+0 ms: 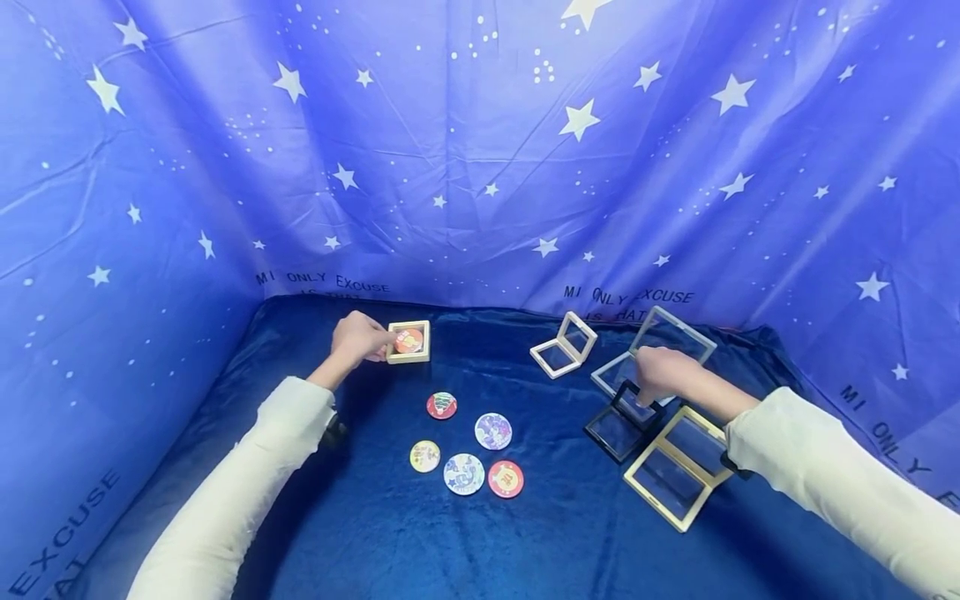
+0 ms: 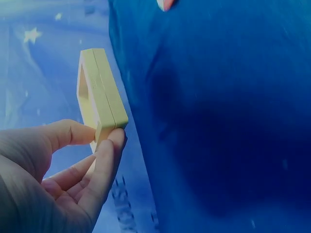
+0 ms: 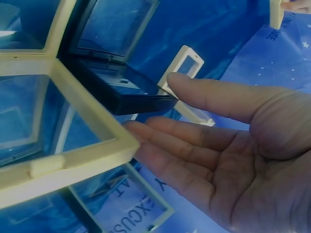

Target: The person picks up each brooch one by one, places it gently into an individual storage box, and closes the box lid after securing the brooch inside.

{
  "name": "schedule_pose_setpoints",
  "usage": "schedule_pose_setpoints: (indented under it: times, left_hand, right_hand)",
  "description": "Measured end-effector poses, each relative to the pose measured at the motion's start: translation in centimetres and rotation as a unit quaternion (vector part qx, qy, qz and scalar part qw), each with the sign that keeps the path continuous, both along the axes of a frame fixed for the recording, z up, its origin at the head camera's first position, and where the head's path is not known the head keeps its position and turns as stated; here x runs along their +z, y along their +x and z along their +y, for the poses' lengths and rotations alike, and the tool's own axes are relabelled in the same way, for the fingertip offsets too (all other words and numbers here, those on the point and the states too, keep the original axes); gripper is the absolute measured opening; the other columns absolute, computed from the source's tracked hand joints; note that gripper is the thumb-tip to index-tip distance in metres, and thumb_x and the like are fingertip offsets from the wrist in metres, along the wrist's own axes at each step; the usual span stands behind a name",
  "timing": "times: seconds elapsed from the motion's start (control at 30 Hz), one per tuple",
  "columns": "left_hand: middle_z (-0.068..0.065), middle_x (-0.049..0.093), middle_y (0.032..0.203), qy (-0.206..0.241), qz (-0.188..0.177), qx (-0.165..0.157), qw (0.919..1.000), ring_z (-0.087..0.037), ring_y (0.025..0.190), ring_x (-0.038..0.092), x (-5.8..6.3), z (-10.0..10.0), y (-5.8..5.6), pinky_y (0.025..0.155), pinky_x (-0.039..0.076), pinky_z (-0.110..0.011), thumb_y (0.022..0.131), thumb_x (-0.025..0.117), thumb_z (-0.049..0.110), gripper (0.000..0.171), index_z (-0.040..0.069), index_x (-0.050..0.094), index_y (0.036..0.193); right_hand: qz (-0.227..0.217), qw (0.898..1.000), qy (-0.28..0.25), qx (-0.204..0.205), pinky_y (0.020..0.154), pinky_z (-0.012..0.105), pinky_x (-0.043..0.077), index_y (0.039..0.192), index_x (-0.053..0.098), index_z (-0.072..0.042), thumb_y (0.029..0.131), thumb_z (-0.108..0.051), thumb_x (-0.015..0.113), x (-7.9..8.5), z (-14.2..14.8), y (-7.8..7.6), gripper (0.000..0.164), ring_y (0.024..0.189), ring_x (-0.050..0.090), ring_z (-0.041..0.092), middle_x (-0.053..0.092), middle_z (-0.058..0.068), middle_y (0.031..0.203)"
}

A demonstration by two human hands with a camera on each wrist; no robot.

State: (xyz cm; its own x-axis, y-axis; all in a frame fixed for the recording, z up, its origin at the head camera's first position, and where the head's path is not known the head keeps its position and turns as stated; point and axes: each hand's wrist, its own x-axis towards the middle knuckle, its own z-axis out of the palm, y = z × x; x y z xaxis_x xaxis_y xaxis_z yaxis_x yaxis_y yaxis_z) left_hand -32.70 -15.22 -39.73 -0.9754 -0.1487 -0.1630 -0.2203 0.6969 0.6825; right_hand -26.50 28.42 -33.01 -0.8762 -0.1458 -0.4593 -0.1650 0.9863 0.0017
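My left hand pinches a small cream square display frame by its side, with an orange round badge inside. In the left wrist view, the thumb is on one face of the frame and the fingers on the other; its halves lie closed together. My right hand reaches in over the unfolded frames. Its thumb and loosely extended fingers stand apart at the corner of an unfolded black frame. Next to those fingertips is the corner of a larger cream frame, also unfolded.
Several round badges lie mid-table, among them a red tree badge and a purple one. A small white frame stands unfolded at the back, with a large pale frame right of it. A starry curtain surrounds the blue cloth.
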Motion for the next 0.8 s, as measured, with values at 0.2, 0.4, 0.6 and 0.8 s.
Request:
schedule_pose_setpoints:
  times: [0.2,0.4,0.6,0.8]
  left_hand:
    - [0.009,0.064,0.055,-0.013,0.002,0.021,0.9997,0.001,0.045,0.059,-0.3,-3.5,0.1,0.072,0.063,-0.036,0.09,0.073,0.025,0.034,-0.004,0.077,0.107]
    - [0.008,0.064,0.053,0.015,-0.008,0.042,0.999,0.0,0.046,0.061,-1.0,-6.4,0.5,0.067,0.062,-0.033,0.089,0.072,0.022,0.038,-0.009,0.074,0.112]
    - [0.007,0.064,0.052,0.021,-0.019,0.071,0.9971,-0.001,0.046,0.062,-1.1,-8.3,1.0,0.065,0.062,-0.032,0.089,0.072,0.021,0.039,-0.01,0.072,0.114]
    - [0.009,0.064,0.052,0.001,-0.02,0.081,0.9965,-0.004,0.049,0.066,-1.2,-10.0,1.6,0.058,0.058,-0.028,0.09,0.07,0.024,0.041,-0.009,0.072,0.115]
  right_hand:
    - [-0.014,1.0,-0.01,-0.005,0.057,0.027,0.041,0.055,0.054,-0.017,0.086,-0.013,0.08,-0.7,0.8,-0.2,0.04,0.056,0.046,0.011,0.052,-0.005,0.056]
    - [-0.029,0.998,-0.047,-0.007,0.058,0.025,0.044,0.054,0.045,-0.019,0.084,-0.009,0.08,-1.4,1.2,-0.7,0.048,0.055,0.053,0.011,0.051,-0.005,0.053]
    - [-0.034,0.997,-0.068,-0.003,0.057,0.025,0.045,0.053,0.036,-0.021,0.082,-0.005,0.079,-1.7,1.5,-1.0,0.055,0.054,0.054,0.012,0.046,-0.006,0.052]
    - [-0.023,0.998,-0.066,-0.005,0.056,0.028,0.054,0.056,0.045,-0.018,0.079,-0.002,0.08,-1.8,1.7,-1.0,0.045,0.057,0.065,0.017,0.06,0.0,0.058]
